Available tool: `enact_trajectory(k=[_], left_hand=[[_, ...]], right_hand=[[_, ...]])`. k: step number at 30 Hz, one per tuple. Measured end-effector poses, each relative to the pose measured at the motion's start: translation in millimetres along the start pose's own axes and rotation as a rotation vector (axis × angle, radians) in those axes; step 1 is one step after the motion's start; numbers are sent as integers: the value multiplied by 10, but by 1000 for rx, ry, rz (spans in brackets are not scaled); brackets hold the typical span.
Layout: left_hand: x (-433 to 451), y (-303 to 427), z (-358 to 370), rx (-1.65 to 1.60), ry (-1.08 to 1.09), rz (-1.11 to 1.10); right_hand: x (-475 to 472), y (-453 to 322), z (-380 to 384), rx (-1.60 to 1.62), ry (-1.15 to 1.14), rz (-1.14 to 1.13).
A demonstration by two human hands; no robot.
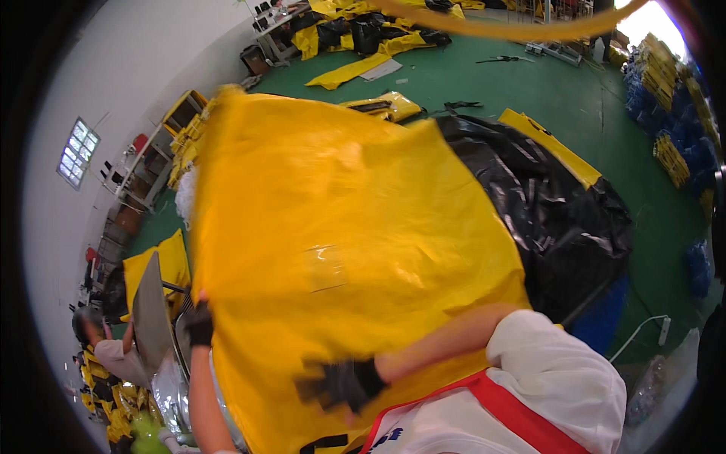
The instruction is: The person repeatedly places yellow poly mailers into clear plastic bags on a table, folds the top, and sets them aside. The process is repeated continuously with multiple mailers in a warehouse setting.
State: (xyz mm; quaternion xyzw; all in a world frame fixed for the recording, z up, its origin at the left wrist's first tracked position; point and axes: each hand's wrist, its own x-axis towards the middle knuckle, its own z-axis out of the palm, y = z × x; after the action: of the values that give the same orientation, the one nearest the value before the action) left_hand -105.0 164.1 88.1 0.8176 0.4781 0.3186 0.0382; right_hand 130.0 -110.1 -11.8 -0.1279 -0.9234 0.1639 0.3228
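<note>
A large sheet of yellow coated fabric (pixel 363 215) spreads before me, smooth and glossy, with a clear patch near its middle. At its left edge my left hand (pixel 198 324), in a dark glove with bare fingertips, grips the material. My right hand (pixel 343 383), gloved the same way, is blurred over the lower part of the sheet. Its fingers are apart and hold nothing; whether the palm touches the fabric I cannot tell. Black glossy sheeting (pixel 544 221) bulges out beyond the yellow sheet's right side.
A co-worker (pixel 116 352) is at the left beside a grey panel (pixel 152 312). Yellow and black fabric (pixel 363 31) is heaped at the back. Blue and yellow bundles (pixel 661 96) are stacked at the right. A white bent stand (pixel 641 332) rises from the green floor (pixel 573 91).
</note>
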Motion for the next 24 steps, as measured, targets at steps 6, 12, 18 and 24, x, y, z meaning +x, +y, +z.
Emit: enact_trajectory(k=[6, 12, 18, 24], left_hand=[[-1431, -2099, -726, 297, 263, -243], [-1798, -1697, 59, 403, 71, -668], [-1370, -75, 847, 127, -33, -123], [-826, 1543, 1713, 60, -656, 340]], right_hand=[[-1987, 1785, -1981, -974, 284, 1170], [-882, 2429, -3126, -884, -243, 1133], [-794, 3838, -4173, -511, -363, 1308], [21, 2745, -4041, -952, 320, 391]])
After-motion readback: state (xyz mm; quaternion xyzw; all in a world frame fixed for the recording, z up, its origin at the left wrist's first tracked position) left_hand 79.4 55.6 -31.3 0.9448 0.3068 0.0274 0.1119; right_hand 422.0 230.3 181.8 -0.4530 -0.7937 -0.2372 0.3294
